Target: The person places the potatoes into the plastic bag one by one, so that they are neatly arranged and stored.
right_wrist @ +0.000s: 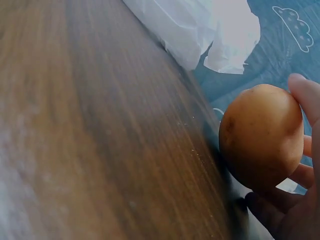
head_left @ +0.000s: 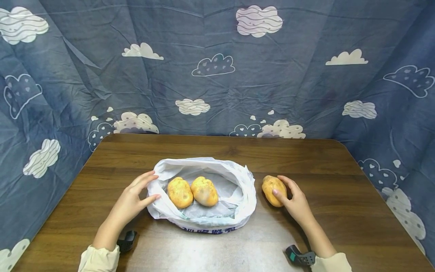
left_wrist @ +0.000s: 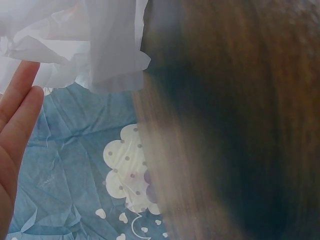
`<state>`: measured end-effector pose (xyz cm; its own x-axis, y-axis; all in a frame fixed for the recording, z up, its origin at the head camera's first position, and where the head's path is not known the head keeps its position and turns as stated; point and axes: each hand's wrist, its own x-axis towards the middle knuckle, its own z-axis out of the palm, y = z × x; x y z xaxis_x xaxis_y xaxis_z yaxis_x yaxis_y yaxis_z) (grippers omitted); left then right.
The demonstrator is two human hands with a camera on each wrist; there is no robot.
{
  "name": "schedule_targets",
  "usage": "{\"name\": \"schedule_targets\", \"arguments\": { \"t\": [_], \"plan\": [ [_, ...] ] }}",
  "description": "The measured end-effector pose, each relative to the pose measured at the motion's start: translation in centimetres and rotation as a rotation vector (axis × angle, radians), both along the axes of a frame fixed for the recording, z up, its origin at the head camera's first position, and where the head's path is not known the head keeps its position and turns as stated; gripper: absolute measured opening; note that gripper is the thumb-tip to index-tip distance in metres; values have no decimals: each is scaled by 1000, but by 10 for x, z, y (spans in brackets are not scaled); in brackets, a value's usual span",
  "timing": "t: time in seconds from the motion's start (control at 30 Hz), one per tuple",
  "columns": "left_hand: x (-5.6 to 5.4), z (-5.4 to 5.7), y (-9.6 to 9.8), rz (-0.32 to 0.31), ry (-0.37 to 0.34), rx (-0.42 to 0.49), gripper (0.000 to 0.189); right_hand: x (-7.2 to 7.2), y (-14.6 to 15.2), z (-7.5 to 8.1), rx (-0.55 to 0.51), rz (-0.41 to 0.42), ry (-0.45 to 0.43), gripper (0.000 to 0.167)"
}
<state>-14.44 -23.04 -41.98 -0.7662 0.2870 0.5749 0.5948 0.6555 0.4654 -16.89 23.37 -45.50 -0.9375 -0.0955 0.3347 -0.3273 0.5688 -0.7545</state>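
Observation:
A white plastic bag [head_left: 249,196] lies on the table with its mouth spread wide. Inside it, side by side, are two yellow-brown potatoes, a left potato [head_left: 180,192] and a right potato [head_left: 204,191]. My left hand [head_left: 130,204] is at the bag's left rim, fingers extended and fingertips against the plastic; the left wrist view shows straight fingers [left_wrist: 20,95] at the bag [left_wrist: 110,50]. To the right of the bag, my right hand [head_left: 295,200] grips a third potato [head_left: 273,189] between thumb and fingers. That potato [right_wrist: 262,135] appears large in the right wrist view.
The brown wooden table [head_left: 119,162] ends at a blue cloud-print curtain [head_left: 204,94] behind and at both sides. Black wrist devices sit at the left wrist [head_left: 127,241] and right wrist [head_left: 300,257]. Dark printing [head_left: 210,229] runs along the bag's front.

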Motion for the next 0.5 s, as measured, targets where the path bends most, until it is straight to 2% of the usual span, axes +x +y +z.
{"name": "schedule_targets", "arguments": {
  "t": [0.07, 0.2, 0.5],
  "plan": [
    [0, 0, 0, -1, 3, 0, 56, -3, 4, -7, -6, 0, -12, 54],
    [0, 0, -1, 0, 4, -3, 56, -4, 5, -9, -13, 6, -32, 60],
    [0, -1, -2, 5, 6, -3, 56, -5, 4, -10, -56, -49, 3, 58]
  ]
}}
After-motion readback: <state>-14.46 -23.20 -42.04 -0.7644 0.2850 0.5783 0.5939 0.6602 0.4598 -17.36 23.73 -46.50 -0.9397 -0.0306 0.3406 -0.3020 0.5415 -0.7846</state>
